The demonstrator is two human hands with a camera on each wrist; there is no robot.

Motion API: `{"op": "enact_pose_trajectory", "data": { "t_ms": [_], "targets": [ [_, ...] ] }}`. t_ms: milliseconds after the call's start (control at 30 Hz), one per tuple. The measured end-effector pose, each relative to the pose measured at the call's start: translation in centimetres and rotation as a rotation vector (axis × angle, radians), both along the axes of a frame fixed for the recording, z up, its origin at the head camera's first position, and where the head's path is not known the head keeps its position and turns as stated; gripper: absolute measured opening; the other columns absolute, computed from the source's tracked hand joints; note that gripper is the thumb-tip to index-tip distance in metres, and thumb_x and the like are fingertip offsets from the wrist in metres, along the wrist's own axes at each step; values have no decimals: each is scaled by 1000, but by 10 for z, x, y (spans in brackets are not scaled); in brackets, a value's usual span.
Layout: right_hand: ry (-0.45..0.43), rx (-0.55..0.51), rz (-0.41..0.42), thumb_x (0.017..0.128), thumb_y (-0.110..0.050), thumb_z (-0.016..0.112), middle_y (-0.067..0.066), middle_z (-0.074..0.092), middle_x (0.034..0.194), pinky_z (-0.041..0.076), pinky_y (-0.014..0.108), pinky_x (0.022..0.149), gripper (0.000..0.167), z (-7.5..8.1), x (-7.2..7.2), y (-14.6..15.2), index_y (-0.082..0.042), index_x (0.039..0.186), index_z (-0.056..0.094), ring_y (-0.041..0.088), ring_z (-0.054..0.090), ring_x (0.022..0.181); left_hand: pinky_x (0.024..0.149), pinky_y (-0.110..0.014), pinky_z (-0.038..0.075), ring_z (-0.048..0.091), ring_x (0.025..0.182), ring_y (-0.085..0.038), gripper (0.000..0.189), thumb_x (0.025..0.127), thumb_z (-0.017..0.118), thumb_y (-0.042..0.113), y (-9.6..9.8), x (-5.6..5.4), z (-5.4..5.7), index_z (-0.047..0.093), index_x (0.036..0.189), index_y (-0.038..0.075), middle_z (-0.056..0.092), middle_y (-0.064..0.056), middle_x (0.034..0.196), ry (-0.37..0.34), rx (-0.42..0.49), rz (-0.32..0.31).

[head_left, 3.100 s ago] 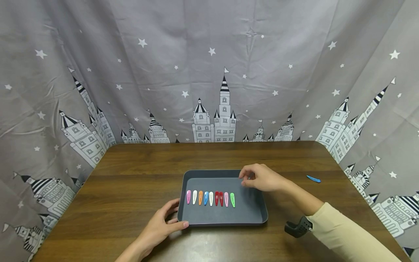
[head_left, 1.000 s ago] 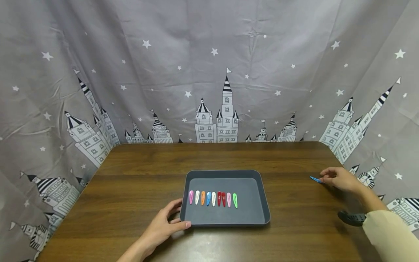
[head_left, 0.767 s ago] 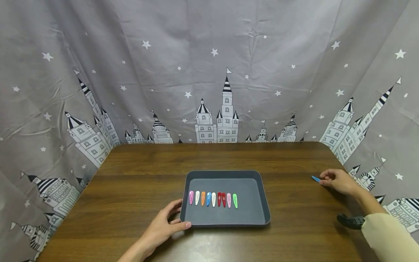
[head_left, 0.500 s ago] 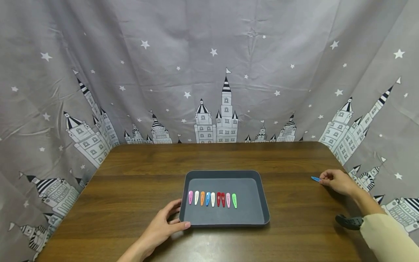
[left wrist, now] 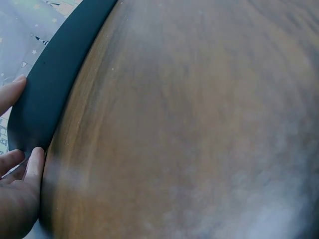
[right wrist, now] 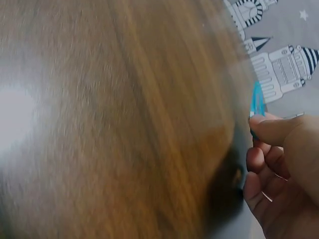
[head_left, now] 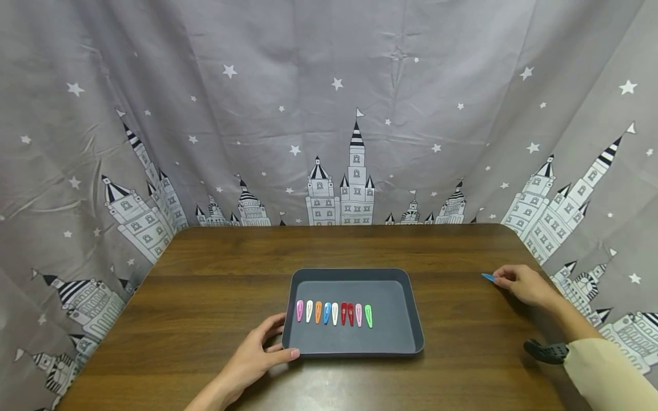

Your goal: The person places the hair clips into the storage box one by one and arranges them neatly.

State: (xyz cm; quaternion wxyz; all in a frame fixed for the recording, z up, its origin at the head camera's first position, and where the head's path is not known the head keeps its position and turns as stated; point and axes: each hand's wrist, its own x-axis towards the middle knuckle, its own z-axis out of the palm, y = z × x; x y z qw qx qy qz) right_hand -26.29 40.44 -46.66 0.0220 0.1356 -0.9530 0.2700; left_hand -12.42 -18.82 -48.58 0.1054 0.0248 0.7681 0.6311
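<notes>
My right hand (head_left: 525, 283) pinches a blue snap hair clip (head_left: 488, 277) between thumb and fingers, over the right part of the table. In the right wrist view the clip (right wrist: 257, 99) sticks out past the thumb tip, its wide end hidden. My left hand (head_left: 255, 353) holds the near left corner of a dark grey tray (head_left: 390, 339), thumb along the front and fingers at the left side. In the left wrist view, fingertips (left wrist: 36, 157) touch the tray's outer wall (left wrist: 50, 74). Inside the tray, several hair clips lie in a row, from a pink clip (head_left: 300, 311) to a green clip (head_left: 368, 315).
A brown wooden table (head_left: 221, 285) carries the tray. Behind it hangs a grey curtain (head_left: 247, 85) printed with castles and stars. A black wrist strap (head_left: 546, 351) juts from the right sleeve (head_left: 609, 368).
My right hand has gone from above the tray to the blue hair clip at the right, gripped it, and shifted slightly left with it. My left hand stays on the tray.
</notes>
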Motion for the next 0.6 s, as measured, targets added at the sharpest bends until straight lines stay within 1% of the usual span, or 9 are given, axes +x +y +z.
{"op": "enact_pose_trajectory", "data": {
  "t_ms": [167, 300, 400, 600],
  "targets": [
    [-12, -83, 45, 102, -4, 65, 4, 67, 85, 49, 26, 60, 8, 3, -3, -8, 1, 97, 69, 12, 56, 72, 97, -30, 55, 56, 127, -36, 82, 84, 88, 14, 0, 0, -1, 44, 152, 0, 49, -26, 146, -8, 1, -1],
    [-42, -135, 36, 102, -4, 64, 7, 67, 85, 52, 26, 57, 7, 8, -5, -15, 2, 101, 68, 14, 59, 69, 98, -30, 55, 56, 127, -36, 82, 84, 88, 14, -1, 0, -1, 44, 152, 0, 49, -26, 147, -10, 5, -3],
    [-43, -134, 34, 103, -6, 63, 7, 66, 86, 51, 28, 57, 9, 11, -6, -22, 1, 103, 69, 17, 58, 70, 97, -30, 55, 56, 127, -37, 83, 85, 87, 14, -1, 0, 0, 43, 153, -1, 48, -27, 147, -8, 5, -5],
    [-58, -104, 36, 106, -12, 61, 4, 61, 86, 44, 30, 61, 12, 15, -8, -38, -5, 105, 70, 18, 51, 74, 98, -31, 55, 55, 128, -37, 83, 84, 88, 14, -2, 1, 0, 43, 152, 0, 48, -27, 147, -13, 0, 3]
  ]
}}
